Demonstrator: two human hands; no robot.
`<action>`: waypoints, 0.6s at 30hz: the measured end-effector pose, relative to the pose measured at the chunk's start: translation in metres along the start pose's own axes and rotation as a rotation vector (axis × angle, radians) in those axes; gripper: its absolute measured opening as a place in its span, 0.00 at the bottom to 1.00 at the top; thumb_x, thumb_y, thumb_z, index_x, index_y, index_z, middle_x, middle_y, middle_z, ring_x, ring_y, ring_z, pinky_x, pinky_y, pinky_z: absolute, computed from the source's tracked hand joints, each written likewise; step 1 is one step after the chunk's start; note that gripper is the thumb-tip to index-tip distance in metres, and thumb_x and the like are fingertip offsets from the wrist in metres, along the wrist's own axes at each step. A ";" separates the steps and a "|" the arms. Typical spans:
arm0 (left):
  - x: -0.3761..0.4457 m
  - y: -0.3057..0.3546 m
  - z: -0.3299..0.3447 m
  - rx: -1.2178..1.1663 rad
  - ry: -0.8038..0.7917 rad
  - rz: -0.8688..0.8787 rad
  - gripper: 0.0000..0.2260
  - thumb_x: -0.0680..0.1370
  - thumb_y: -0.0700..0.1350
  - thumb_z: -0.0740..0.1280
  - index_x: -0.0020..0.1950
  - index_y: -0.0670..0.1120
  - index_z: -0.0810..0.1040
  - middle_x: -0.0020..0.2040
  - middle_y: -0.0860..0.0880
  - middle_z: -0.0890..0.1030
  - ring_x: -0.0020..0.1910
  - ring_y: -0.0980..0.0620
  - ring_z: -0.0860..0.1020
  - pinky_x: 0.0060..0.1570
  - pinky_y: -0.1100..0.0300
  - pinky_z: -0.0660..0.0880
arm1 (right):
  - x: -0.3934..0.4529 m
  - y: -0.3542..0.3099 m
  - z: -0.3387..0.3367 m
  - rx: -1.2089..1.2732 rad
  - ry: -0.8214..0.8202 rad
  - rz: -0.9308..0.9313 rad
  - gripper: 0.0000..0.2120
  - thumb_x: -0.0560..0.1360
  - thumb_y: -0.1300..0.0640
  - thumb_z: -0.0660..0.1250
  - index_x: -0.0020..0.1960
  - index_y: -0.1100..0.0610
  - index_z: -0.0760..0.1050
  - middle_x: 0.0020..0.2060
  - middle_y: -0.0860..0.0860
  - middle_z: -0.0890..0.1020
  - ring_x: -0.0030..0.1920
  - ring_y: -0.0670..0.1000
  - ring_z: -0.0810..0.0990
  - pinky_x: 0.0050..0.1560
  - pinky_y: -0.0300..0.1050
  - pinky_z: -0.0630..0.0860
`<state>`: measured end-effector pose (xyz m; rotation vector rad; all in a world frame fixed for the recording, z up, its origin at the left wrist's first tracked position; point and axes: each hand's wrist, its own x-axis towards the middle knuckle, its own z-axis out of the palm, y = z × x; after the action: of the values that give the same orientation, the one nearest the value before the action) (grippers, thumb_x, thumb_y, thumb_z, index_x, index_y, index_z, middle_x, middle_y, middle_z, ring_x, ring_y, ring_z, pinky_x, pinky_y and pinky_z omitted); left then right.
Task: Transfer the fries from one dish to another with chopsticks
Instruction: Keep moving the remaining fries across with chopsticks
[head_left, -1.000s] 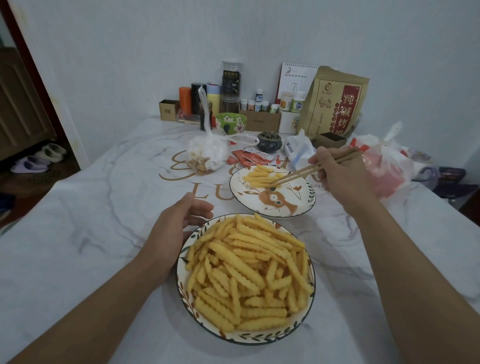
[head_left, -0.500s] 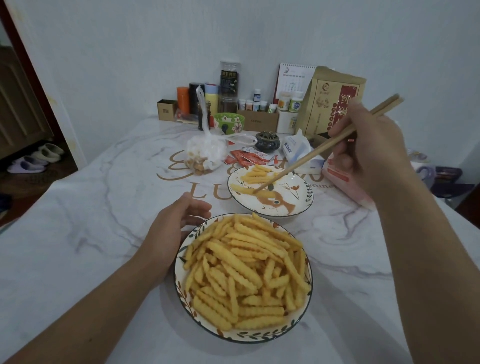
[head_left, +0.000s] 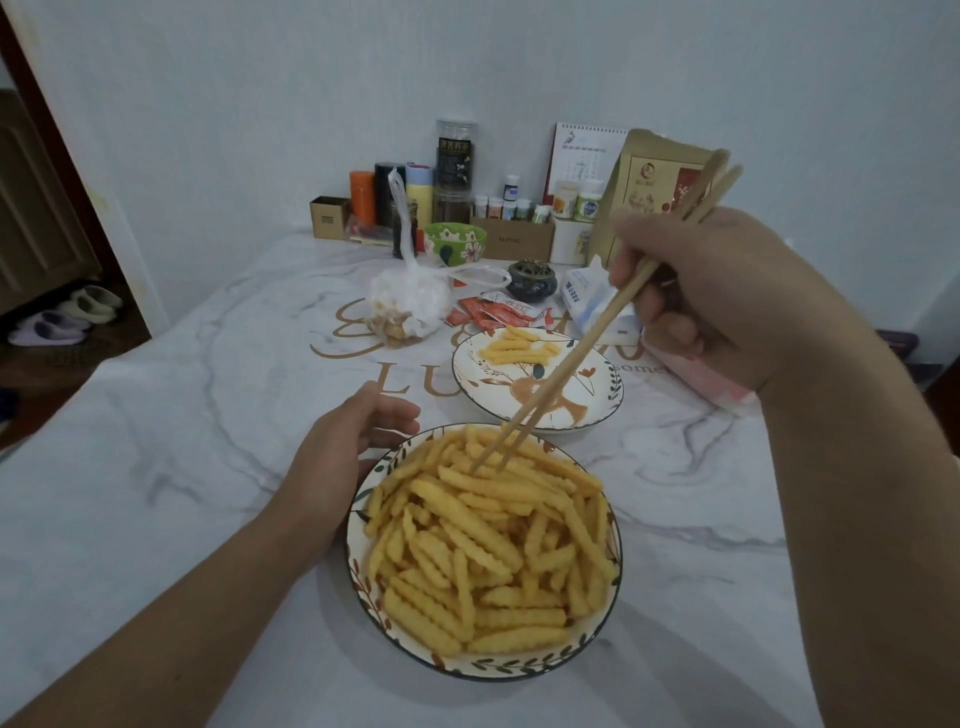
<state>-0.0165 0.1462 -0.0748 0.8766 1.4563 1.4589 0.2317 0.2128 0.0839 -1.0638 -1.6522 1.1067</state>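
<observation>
Gripping slim wooden chopsticks (head_left: 571, 364), right-hand fingers (head_left: 670, 332) curl above ridged crinkle-cut fries (head_left: 493, 545)

Two hands: left hand (head_left: 332, 462), right hand (head_left: 727, 301). Two chopsticks (head_left: 566, 369). Two plates: full plate (head_left: 363, 582) lower centre, sparse plate (head_left: 602, 410) behind. One green bowl (head_left: 455, 243). One tied plastic bag (head_left: 410, 306).

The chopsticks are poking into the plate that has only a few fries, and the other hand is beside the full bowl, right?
Not quite. The head view shows the chopsticks, held by the right hand, with their tips in the full bowl, not in the plate with few fries. The left hand is indeed beside the full bowl.
</observation>
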 end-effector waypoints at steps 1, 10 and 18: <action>0.000 0.000 0.000 0.004 -0.001 0.001 0.23 0.87 0.55 0.55 0.52 0.43 0.86 0.50 0.47 0.87 0.40 0.58 0.84 0.45 0.59 0.77 | 0.005 0.003 -0.004 0.043 0.084 -0.028 0.22 0.82 0.51 0.65 0.30 0.57 0.78 0.24 0.54 0.72 0.20 0.50 0.65 0.20 0.37 0.61; 0.000 0.000 0.002 0.007 0.002 -0.003 0.23 0.87 0.54 0.55 0.52 0.43 0.86 0.49 0.47 0.87 0.39 0.58 0.83 0.44 0.60 0.77 | 0.047 0.102 -0.016 -0.171 0.428 -0.120 0.16 0.84 0.50 0.62 0.46 0.58 0.80 0.31 0.55 0.77 0.24 0.45 0.74 0.26 0.38 0.71; 0.001 -0.001 0.001 -0.002 0.000 -0.011 0.23 0.87 0.54 0.55 0.50 0.44 0.86 0.48 0.47 0.87 0.41 0.56 0.83 0.47 0.57 0.78 | 0.054 0.130 -0.005 -0.396 0.338 -0.164 0.18 0.84 0.47 0.60 0.44 0.58 0.78 0.35 0.62 0.78 0.35 0.62 0.74 0.36 0.58 0.74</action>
<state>-0.0156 0.1475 -0.0757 0.8657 1.4575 1.4516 0.2460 0.2963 -0.0289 -1.2580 -1.6790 0.4679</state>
